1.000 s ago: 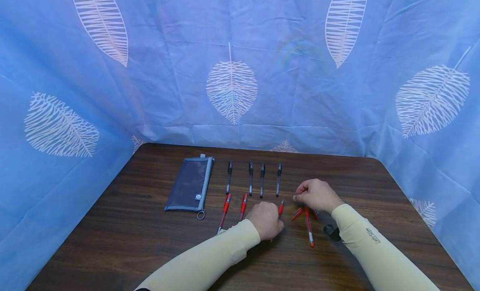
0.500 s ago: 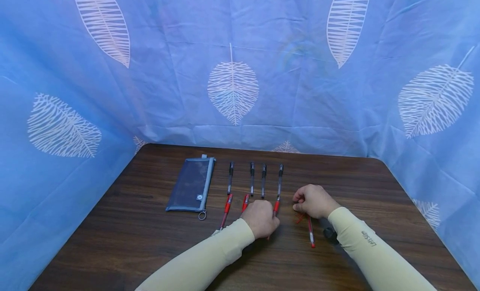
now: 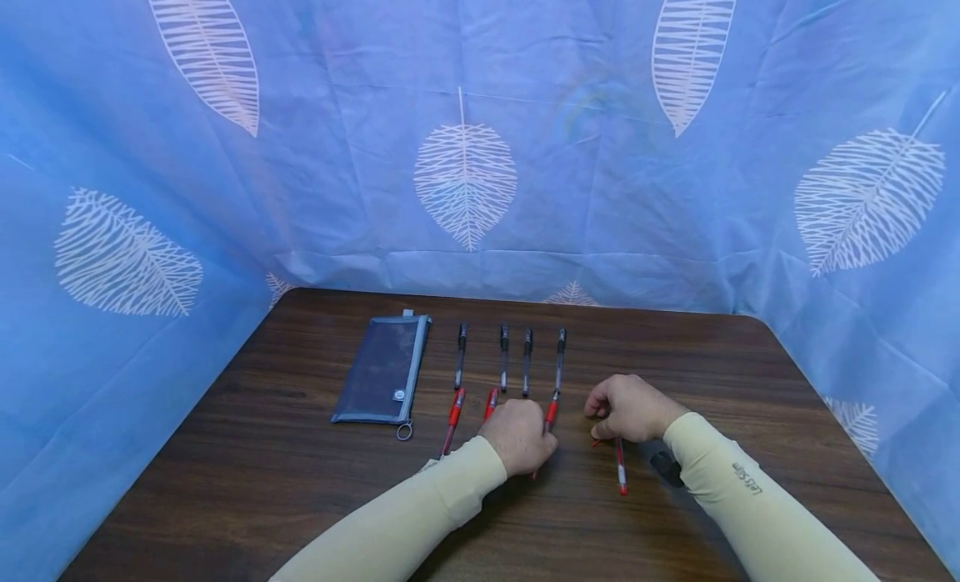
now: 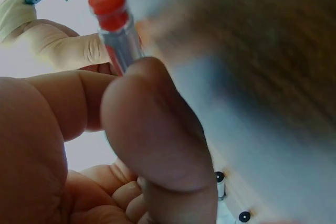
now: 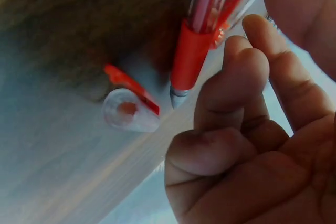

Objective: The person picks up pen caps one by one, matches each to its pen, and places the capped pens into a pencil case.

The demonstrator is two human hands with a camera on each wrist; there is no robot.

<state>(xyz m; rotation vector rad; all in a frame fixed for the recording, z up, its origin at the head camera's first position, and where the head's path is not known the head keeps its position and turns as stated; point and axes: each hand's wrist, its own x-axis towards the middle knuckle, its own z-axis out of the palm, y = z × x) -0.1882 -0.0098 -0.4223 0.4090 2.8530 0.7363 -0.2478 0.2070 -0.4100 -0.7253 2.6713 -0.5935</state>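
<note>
1. The grip of the left hand (image 3: 517, 436), to the right of the mesh pouch (image 3: 378, 369), pinches a red pen (image 3: 551, 413). In the left wrist view, thumb and finger press on its clear barrel, leaving the red end plug standing out past them.
2. The right hand (image 3: 633, 408), well to the right of the pouch, has its fingers loosely bent and the thumb apart from them, the grip parted. I cannot tell whether a fingertip touches anything.
3. Under and beside that hand, well right of the pouch, are a loose red cap (image 5: 131, 111) and another red pen (image 3: 621, 467), the latter on the desk (image 3: 247, 482). The right wrist view shows a bare-tipped red pen (image 5: 191, 56) near the cap; I cannot tell which pen of the head view it is.
4. Two further red pens (image 3: 453, 415) lie right of the pouch, one partly behind the left hand. Four black pens (image 3: 504, 358) stand in a row right of the pouch's far half.
5. The pouch lies flat, with blue-grey edging and a pull ring (image 3: 404, 432) at its near right corner. Its contents cannot be made out.
6. The pouch's pale badge (image 3: 399, 395) is too small to read. Well to its right, the right sleeve (image 3: 750, 490) reads "Let's Slim".
</note>
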